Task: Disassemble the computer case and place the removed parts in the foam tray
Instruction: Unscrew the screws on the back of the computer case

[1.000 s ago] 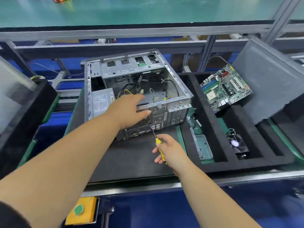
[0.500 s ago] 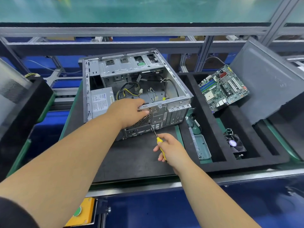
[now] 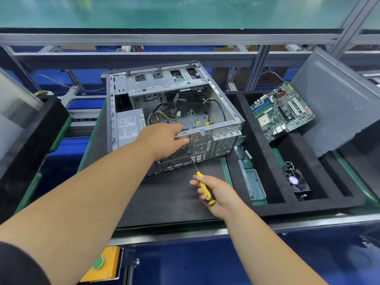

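Observation:
An open grey computer case lies on its side on a black mat, with a power supply and loose cables inside. My left hand grips the top edge of the case's rear panel, over the fan grille. My right hand holds a yellow-handled screwdriver; its tip touches the rear panel just below the grille. The black foam tray to the right holds a green motherboard, a small fan and a grey-green bracket.
A grey side panel leans in the tray at far right. Another black foam tray with a case stands at left. An aluminium frame rail crosses behind. A yellow box with a green button sits below the table edge.
My left hand has closed down onto the rear panel's top edge. The screwdriver stays at the panel. The view has shifted slightly.

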Available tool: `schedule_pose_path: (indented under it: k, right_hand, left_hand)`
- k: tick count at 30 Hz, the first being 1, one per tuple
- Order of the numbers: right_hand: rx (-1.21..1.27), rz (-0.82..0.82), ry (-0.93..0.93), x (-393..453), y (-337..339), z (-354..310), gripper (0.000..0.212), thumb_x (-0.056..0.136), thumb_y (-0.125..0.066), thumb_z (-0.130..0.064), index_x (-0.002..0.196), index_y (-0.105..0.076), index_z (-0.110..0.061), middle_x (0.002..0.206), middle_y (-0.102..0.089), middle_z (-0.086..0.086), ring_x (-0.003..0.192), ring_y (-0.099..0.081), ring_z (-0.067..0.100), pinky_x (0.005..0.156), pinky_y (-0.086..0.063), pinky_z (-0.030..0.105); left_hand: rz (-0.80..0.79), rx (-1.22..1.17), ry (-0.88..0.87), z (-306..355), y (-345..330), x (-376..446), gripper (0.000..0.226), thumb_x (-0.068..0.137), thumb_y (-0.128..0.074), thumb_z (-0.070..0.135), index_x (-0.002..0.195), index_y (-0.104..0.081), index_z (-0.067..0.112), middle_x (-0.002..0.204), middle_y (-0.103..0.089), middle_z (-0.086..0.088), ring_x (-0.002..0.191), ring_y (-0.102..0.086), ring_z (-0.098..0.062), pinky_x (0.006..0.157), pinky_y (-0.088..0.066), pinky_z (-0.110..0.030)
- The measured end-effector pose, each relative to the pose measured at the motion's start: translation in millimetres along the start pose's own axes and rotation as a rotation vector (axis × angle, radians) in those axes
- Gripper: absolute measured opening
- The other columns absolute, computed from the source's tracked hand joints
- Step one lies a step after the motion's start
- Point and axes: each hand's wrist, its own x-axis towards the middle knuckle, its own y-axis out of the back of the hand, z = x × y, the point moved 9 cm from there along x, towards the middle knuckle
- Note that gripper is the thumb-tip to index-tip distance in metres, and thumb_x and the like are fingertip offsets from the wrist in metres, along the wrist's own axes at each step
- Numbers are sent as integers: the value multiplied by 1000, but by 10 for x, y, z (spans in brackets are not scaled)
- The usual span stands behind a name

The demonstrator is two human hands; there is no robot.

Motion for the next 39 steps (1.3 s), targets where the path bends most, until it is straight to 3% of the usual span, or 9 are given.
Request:
schedule_pose_path:
  k: [5, 10, 14, 19, 21, 24, 29, 35, 39]
  right_hand:
    - [246, -69, -77, 41, -71, 128, 21, 90, -68, -19, 107, -69, -8, 66, -56, 2, 40, -33, 6, 36, -29, 17]
    - [134, -47, -26, 77, -150, 92, 22, 97, -59, -21, 114, -69, -10, 59, -47, -1, 40, -28, 7, 36, -26, 19]
    - [-357, 169, 182, 6, -64, -169, 12, 95, -62, -25, 103, -69, -20, 59, -53, -3, 43, -37, 9, 42, -31, 21]
    - [-1118, 396, 462, -165, -169, -482, 8, 96, -54, -33, 98, -58, -27, 83, -63, -5, 74, -59, 17, 57, -40, 27]
    - [-1021, 389, 330, -132, -135, -457, 20, 96, -52, -39, 93, -59, -20, 76, -67, -3, 65, -59, 15, 55, -39, 27]
    - [-360, 214, -51, -80, -101, -154, 38, 100, -45, -33, 84, -66, -5, 60, -65, 6, 38, -44, 11, 42, -35, 22]
    - [189, -37, -227, -114, -184, 78, 32, 100, -52, -32, 97, -67, -4, 69, -61, 5, 48, -47, 12, 46, -40, 22]
    - [168, 13, -157, -63, -178, 142, 29, 100, -54, -33, 94, -67, -7, 59, -52, 1, 39, -31, 10, 37, -27, 22]
    - [-260, 214, -8, -78, -101, -74, 30, 102, -49, -33, 88, -65, -11, 51, -56, -2, 35, -32, 10, 42, -29, 23]
  left_hand:
    - [-10, 7, -12, 18, 8, 4, 38, 95, -42, 58, 119, -52, 31, 97, -63, 3, 85, -53, -21, 65, -42, -32]
    - [-16, -17, -27, 29, 13, 20, 36, 95, -44, 57, 110, -55, 27, 92, -62, 3, 83, -54, -22, 66, -43, -32]
    - [-20, -44, -31, 21, 15, 35, 34, 94, -46, 57, 107, -56, 27, 87, -58, 5, 83, -53, -22, 64, -38, -31]
    - [-31, -56, -38, 24, -1, 45, 34, 94, -46, 58, 109, -56, 29, 88, -58, 6, 85, -54, -22, 63, -37, -31]
    - [-34, -57, -37, 24, -2, 48, 34, 94, -46, 58, 111, -56, 30, 89, -58, 6, 85, -54, -21, 64, -38, -31]
    - [-37, -50, -37, 21, -8, 44, 35, 94, -45, 58, 112, -56, 31, 91, -59, 6, 85, -54, -21, 66, -40, -31]
    - [-48, -49, -42, 17, -15, 47, 37, 94, -43, 58, 116, -55, 31, 99, -64, 3, 92, -58, -23, 71, -46, -33]
    - [-45, -37, -41, 14, -24, 52, 38, 94, -43, 59, 115, -55, 30, 100, -63, 3, 93, -58, -23, 68, -43, -32]
    - [-47, -40, -33, 13, -20, 50, 38, 94, -44, 59, 118, -55, 31, 102, -64, 4, 94, -58, -23, 71, -45, -32]
